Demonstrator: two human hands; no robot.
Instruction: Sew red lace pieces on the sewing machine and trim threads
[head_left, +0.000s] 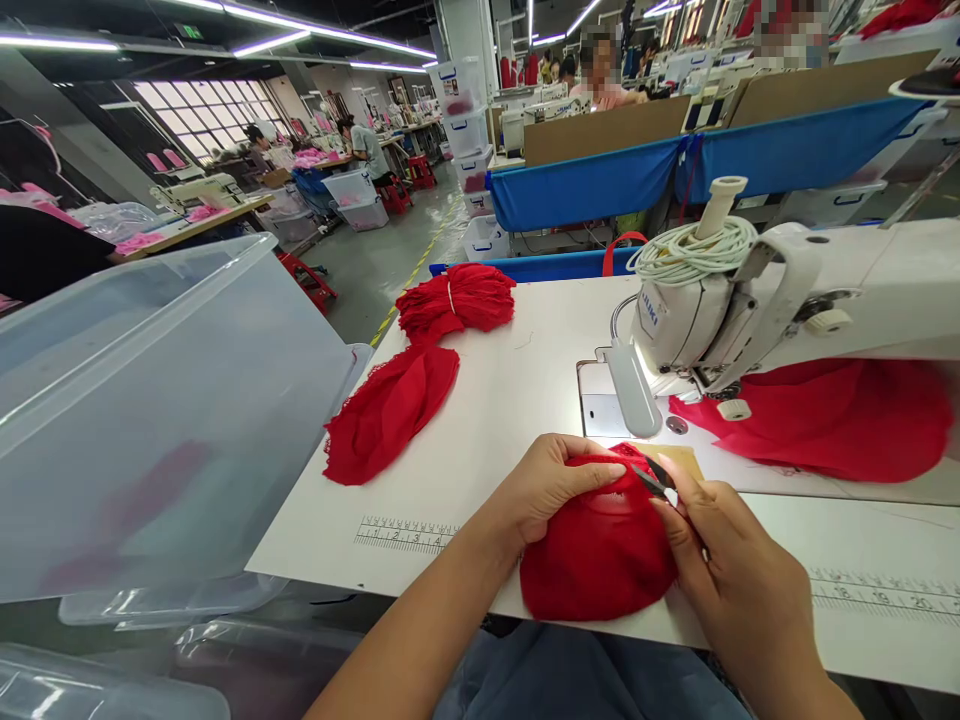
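A red fabric piece (600,555) lies at the front edge of the white sewing table (517,400). My left hand (551,485) pinches its upper edge, fingers closed on the cloth. My right hand (716,555) grips small thread snips (654,480), whose tips touch the fabric's top edge beside my left fingertips. The white sewing machine (750,310) stands just behind, with more red fabric (832,415) under its arm.
A loose red fabric piece (390,412) and a tied red bundle (457,298) lie at the table's left. A clear plastic bin (150,400) stands at my left. Blue-draped workstations and other workers are behind. A printed ruler (405,535) marks the table's front.
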